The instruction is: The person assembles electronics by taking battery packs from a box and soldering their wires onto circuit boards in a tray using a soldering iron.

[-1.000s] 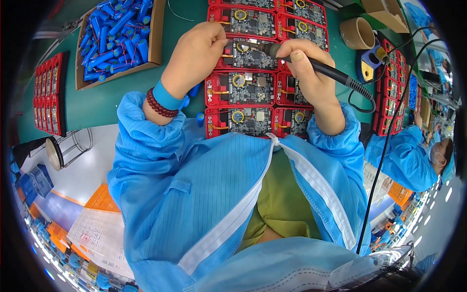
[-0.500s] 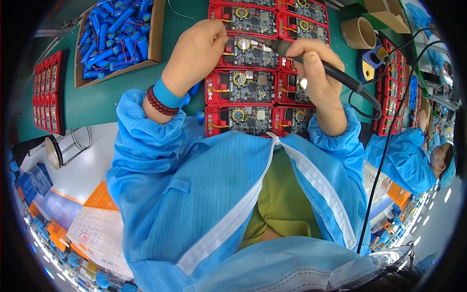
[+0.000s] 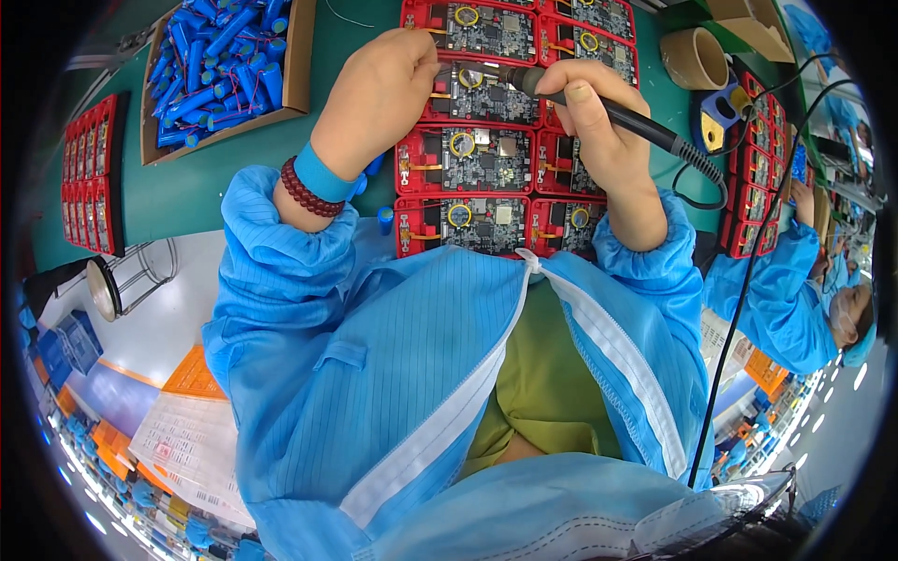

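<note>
My right hand (image 3: pixel 610 131) grips a soldering iron (image 3: pixel 645 126) like a pen, its tip pointing left over a green-black circuit board (image 3: pixel 491 96) in a red case. My left hand (image 3: pixel 382 105) is closed in a pinch at the left end of that same case, close to the iron's tip. Whatever lies between its fingertips is hidden. Other red cases with boards (image 3: pixel 485 159) sit in rows around it, each board bearing a round part ringed in yellow. By my left wrist, a blue cylindrical battery (image 3: pixel 384 221) is partly visible beside the cases.
A cardboard box (image 3: pixel 300 79) full of blue batteries (image 3: pixel 220 65) stands at the far left. Further left is a stack of red cases (image 3: pixel 92 178). To the right are a tape roll (image 3: pixel 694 59), an iron stand with yellow sponge (image 3: pixel 713 126), black cables and a co-worker in blue (image 3: pixel 776 309).
My right hand and the soldering iron have shifted slightly left and away from me. My left hand keeps its pinch at almost the same place.
</note>
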Tool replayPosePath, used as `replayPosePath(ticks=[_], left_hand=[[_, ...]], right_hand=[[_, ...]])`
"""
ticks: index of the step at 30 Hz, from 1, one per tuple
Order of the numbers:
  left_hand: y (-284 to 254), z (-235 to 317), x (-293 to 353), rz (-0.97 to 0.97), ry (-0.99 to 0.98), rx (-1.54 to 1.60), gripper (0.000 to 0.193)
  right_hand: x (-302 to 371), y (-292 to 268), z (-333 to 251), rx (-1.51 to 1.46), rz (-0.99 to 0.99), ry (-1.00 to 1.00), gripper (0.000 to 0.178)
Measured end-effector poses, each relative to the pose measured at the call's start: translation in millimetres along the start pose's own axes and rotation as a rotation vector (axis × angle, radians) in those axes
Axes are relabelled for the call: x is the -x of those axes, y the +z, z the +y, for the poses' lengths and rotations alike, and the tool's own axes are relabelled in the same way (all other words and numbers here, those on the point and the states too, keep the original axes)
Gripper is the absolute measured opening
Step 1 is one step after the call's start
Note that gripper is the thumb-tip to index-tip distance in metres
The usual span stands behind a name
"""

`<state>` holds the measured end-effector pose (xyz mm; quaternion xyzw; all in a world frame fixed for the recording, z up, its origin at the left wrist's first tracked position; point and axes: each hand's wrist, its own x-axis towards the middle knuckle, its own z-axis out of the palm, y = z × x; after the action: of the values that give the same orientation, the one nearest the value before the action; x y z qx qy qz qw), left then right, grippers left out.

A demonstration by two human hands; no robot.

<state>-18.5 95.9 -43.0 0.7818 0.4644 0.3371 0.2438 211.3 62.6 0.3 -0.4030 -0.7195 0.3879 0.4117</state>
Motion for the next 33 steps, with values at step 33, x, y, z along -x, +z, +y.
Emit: replayPosePath(ticks=[33], left_hand=[[-3,16,7,0.026,-0.01,-0.147,0.007]], right_hand=[[-63,-215,-23,0.514,0.774,-0.35,0.024]])
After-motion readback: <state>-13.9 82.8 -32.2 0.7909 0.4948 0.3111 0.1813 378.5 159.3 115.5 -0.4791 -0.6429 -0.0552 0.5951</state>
